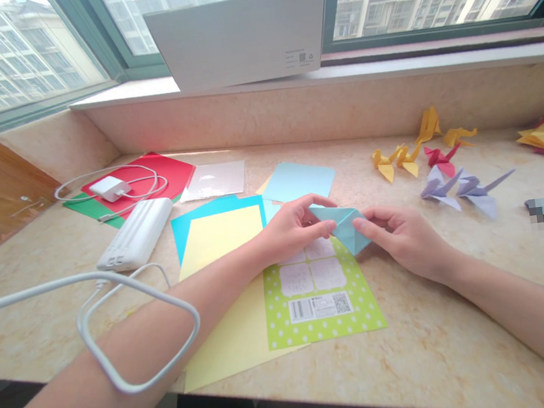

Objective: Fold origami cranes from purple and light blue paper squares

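Note:
A folded piece of light-blue origami paper [347, 223] is held between both hands, just above the counter. My left hand [294, 227] pinches its left side between thumb and fingers. On its right side, my right hand [398, 235] grips the edge with thumb and fingertips. Creases and a pointed lower corner show on the paper. Under the hands lies a green polka-dot sheet [326, 332] with a barcode, partly over pale-yellow paper [219, 341]. A flat light-blue sheet [299, 180] rests just behind my left hand.
Several folded paper cranes [439, 162] in yellow, red and lilac stand at the right. A white power bank [135, 236] with a cable [133, 282] lies left, near a charger [109, 188] on red paper [170, 170]. A white box [238, 37] stands on the windowsill.

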{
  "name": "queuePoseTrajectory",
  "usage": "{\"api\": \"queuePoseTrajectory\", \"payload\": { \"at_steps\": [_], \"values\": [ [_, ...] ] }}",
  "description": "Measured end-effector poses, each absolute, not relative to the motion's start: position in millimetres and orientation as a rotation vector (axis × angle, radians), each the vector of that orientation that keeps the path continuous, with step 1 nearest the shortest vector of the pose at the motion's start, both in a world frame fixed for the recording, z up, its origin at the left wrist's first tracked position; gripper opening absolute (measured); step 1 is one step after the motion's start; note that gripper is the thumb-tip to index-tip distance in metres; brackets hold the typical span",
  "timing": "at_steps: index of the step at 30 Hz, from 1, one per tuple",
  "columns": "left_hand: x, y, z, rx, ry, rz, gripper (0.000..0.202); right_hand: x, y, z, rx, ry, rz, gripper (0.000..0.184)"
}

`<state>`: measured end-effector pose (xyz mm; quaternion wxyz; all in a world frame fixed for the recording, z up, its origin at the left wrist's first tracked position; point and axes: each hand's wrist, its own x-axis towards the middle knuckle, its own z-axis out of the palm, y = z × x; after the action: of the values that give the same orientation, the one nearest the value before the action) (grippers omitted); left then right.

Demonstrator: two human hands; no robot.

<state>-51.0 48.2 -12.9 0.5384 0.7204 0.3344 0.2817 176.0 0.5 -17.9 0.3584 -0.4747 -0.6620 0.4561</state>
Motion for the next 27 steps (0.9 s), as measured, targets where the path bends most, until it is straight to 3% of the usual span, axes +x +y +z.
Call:
{"api": "queuePoseTrajectory", "payload": {
  "at_steps": [27],
  "values": [
    [-48.7, 45.7, -10.9, 1.691, 0.812, 0.688, 0.032, 176.9, 0.9, -20.0, -1.205, -1.717, 1.168, 0.026]
  ]
}}
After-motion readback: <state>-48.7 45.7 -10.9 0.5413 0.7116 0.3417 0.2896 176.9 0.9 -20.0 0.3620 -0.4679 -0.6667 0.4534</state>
